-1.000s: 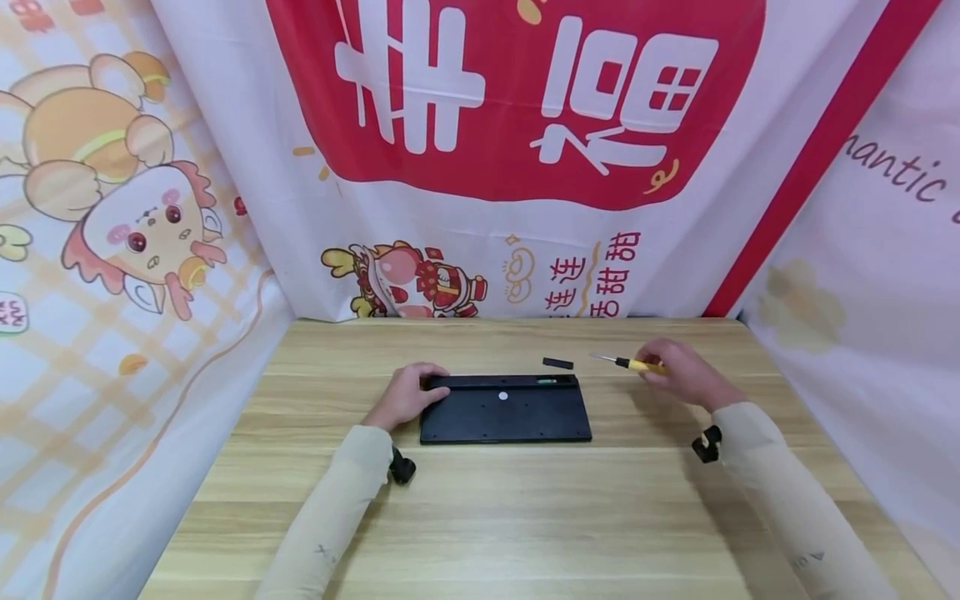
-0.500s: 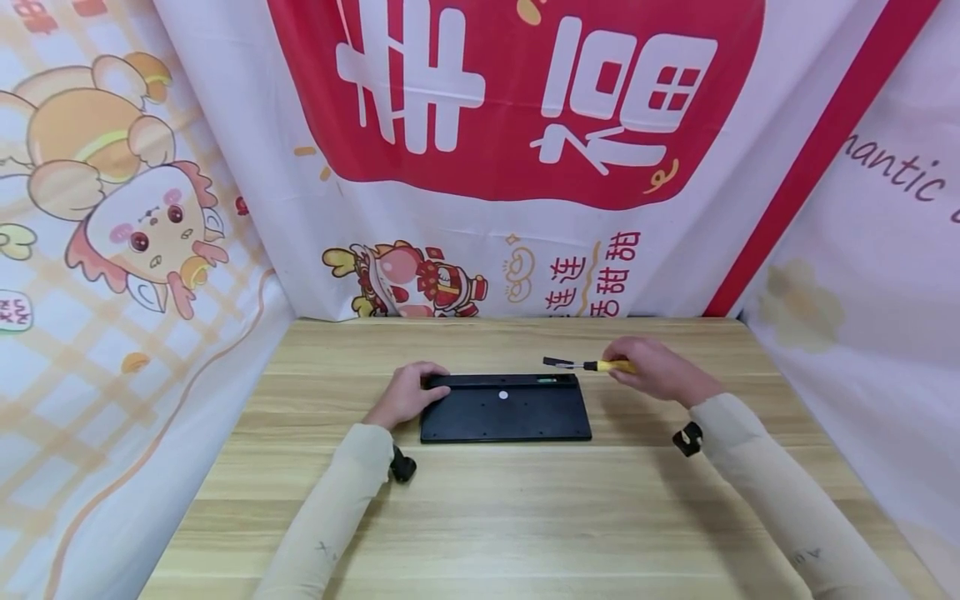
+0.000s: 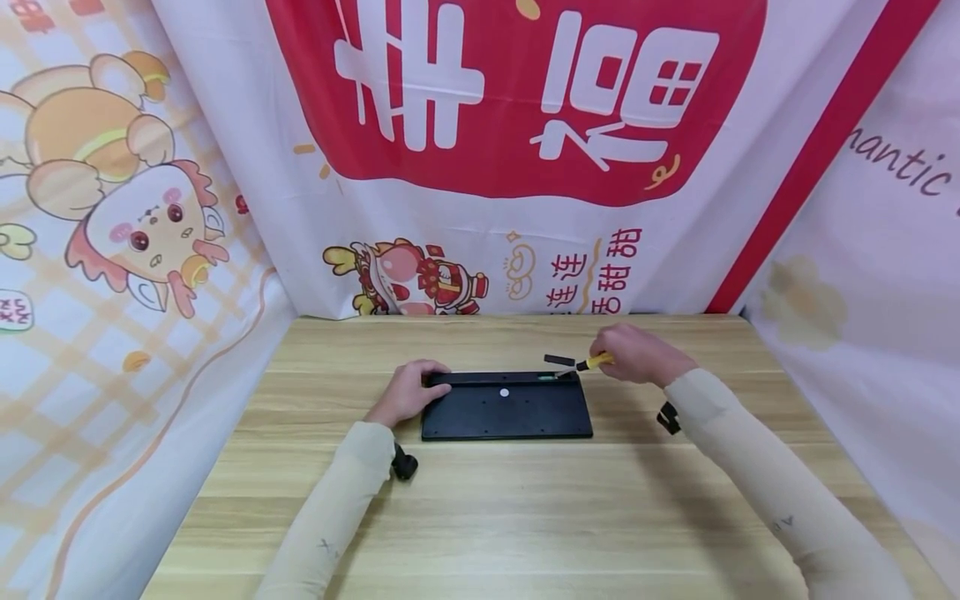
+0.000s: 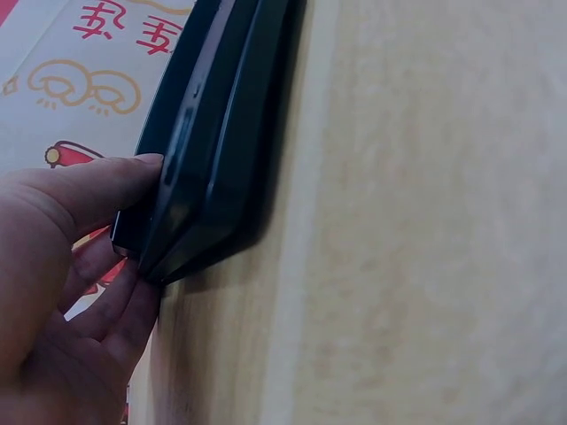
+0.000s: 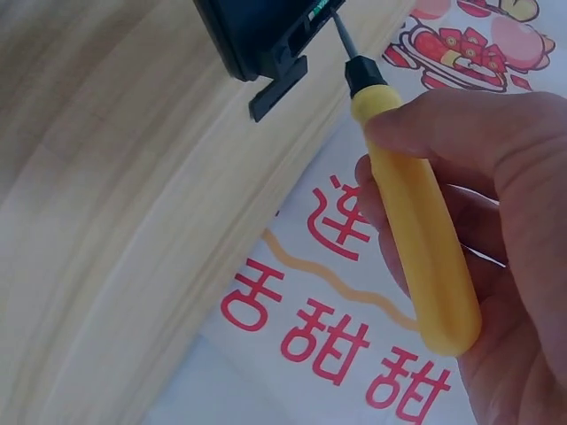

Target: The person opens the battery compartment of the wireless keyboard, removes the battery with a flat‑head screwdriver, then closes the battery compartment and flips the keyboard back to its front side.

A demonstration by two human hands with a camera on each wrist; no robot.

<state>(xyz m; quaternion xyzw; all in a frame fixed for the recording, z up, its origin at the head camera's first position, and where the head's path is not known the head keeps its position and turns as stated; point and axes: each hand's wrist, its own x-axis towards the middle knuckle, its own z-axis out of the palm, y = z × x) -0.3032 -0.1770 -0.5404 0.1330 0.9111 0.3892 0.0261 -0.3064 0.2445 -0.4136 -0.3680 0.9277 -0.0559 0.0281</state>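
A black keyboard lies underside up on the wooden table, with a small open compartment near its back right corner. Inside that compartment shows a green battery. My left hand grips the keyboard's left end, thumb on the underside and fingers round the far edge, as the left wrist view shows. In my right hand is a screwdriver with a yellow handle and black collar. Its metal tip reaches to the compartment beside the battery. A narrow black battery cover lies just behind the keyboard's back edge.
Pale wooden tabletop spreads in front of the keyboard and to both sides. A printed cloth hangs along the table's back edge, and more cloth hangs at left and right.
My right hand has brought the screwdriver leftward, past the battery cover, and its tip has come down to the open compartment. The left hand and the keyboard have stayed in place.
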